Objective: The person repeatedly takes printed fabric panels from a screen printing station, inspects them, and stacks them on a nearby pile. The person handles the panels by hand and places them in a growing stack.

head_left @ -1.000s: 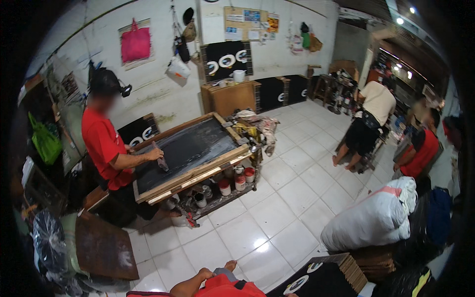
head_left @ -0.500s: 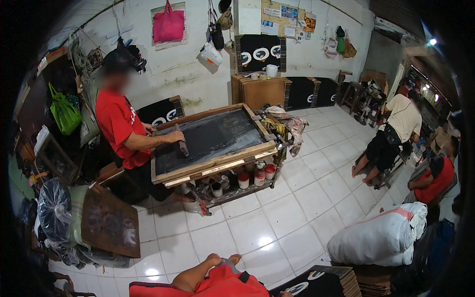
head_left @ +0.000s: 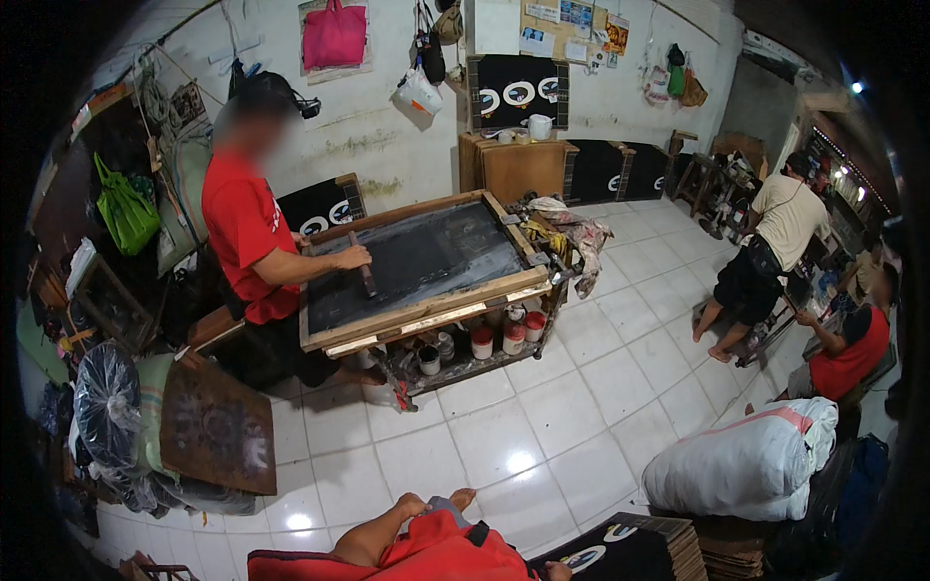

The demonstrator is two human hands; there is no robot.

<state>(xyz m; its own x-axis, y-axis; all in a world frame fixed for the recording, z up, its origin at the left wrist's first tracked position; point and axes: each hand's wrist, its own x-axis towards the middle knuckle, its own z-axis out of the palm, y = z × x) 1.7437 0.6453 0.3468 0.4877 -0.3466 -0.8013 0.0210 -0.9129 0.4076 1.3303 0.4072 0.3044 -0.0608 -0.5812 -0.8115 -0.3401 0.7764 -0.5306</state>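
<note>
At the lower edge, my left hand (head_left: 412, 505) rests by my knee on the grey shorts (head_left: 444, 505). Its fingers are too small and foreshortened to read. My right hand (head_left: 556, 571) only just shows at the bottom edge, beside a stack of black printed panels (head_left: 620, 553); its fingers are hidden. A co-worker in a red shirt (head_left: 232, 208) stands across the room at a wooden-framed printing screen (head_left: 417, 320) coated dark. One of that person's hands (head_left: 355, 258) grips a squeegee (head_left: 364, 276) on the mesh.
Below the screen, a shelf holds paint pots (head_left: 481, 339). A big white sack (head_left: 746, 460) lies at the right. Two more people (head_left: 790, 223) work far right. A brown board (head_left: 218, 431) leans on bundles at left. More printed panels (head_left: 518, 94) stand along the wall.
The co-worker at the screen stands more upright and has shifted the squeegee slightly. The seated person at far right has stretched out an arm. My hands stay about where they were.
</note>
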